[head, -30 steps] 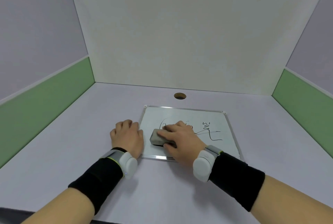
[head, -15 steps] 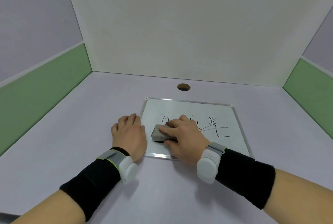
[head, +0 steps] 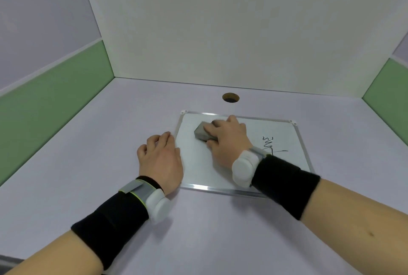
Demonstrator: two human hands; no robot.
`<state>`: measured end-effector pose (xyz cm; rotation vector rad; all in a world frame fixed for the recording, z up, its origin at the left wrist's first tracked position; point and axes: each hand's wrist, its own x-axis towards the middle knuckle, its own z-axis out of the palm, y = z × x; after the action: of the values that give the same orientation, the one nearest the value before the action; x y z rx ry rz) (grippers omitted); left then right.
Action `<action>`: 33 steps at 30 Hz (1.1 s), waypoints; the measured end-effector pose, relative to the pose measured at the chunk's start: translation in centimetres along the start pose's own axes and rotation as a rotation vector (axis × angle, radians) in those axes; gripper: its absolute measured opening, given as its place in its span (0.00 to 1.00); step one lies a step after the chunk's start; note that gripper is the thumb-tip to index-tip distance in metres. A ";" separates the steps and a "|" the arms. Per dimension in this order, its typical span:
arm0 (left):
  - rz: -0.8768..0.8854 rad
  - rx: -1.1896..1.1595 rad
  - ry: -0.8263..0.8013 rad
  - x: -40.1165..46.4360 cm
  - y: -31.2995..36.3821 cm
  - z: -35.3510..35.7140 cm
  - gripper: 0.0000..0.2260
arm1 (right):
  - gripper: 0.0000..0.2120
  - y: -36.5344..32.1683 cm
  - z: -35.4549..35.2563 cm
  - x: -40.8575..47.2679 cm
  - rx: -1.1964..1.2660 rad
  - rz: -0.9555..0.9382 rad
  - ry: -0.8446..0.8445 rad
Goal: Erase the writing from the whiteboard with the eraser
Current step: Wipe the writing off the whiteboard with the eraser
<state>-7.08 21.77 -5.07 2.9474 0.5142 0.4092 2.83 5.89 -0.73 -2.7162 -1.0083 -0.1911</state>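
Since a second ago, my right hand (head: 228, 140) has pushed the eraser (head: 202, 132) from the near left part of the whiteboard (head: 205, 171) up toward its far left corner, and the looping marks on the left side are gone.

From the head camera, my right hand is closed over the grey eraser, fingers wrapped across its top, pressing it flat on the board. Black writing (head: 270, 144) remains only on the right side, just beside my right wrist. My left hand (head: 160, 156) lies palm down on the table (head: 88, 164), fingers loosely curled and holding nothing, its thumb edge touching the whiteboard's left frame. Beyond the board, a round hole (head: 230, 97) sits in the table.
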 end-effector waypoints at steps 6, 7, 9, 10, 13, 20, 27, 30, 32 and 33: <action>0.006 0.011 -0.013 -0.1 -0.2 0.0 0.20 | 0.15 -1.3 0.2 -5.3 0.138 -0.161 0.051; 0.010 0.015 -0.012 0.0 -0.3 0.0 0.20 | 0.15 -1.1 0.2 -4.7 0.148 -0.156 0.044; 0.012 0.017 -0.011 0.0 -0.3 0.0 0.20 | 0.13 -0.7 0.5 -2.7 0.132 -0.128 0.039; 0.011 0.017 -0.014 0.0 -0.3 0.0 0.20 | 0.12 -0.2 0.8 -1.3 0.106 -0.100 0.029; 0.010 0.011 -0.009 0.0 -0.2 0.0 0.20 | 0.06 1.5 0.9 3.4 0.007 0.011 -0.021; -0.066 -0.044 0.011 0.1 -0.1 0.1 0.24 | 0.08 0.7 0.5 2.3 0.017 0.047 -0.016; 0.013 -0.025 0.009 0.1 -0.4 0.1 0.29 | 0.18 -0.9 -0.8 -7.5 0.183 -0.202 0.018; 0.101 -0.014 -0.013 0.2 -0.4 -0.2 0.29 | 0.16 0.1 -0.5 -5.3 0.153 -0.156 0.020; 0.118 -0.039 -0.021 0.2 -0.4 -0.2 0.28 | 0.14 1.8 -0.3 -2.3 0.077 -0.054 0.016; 0.119 -0.049 -0.021 0.2 -0.4 -0.2 0.28 | 0.14 3.0 -0.5 -0.6 0.024 0.019 -0.008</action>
<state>-7.07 22.22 -4.86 2.9411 0.3224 0.3965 4.33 3.15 -0.91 -2.7053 -0.9802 -0.1643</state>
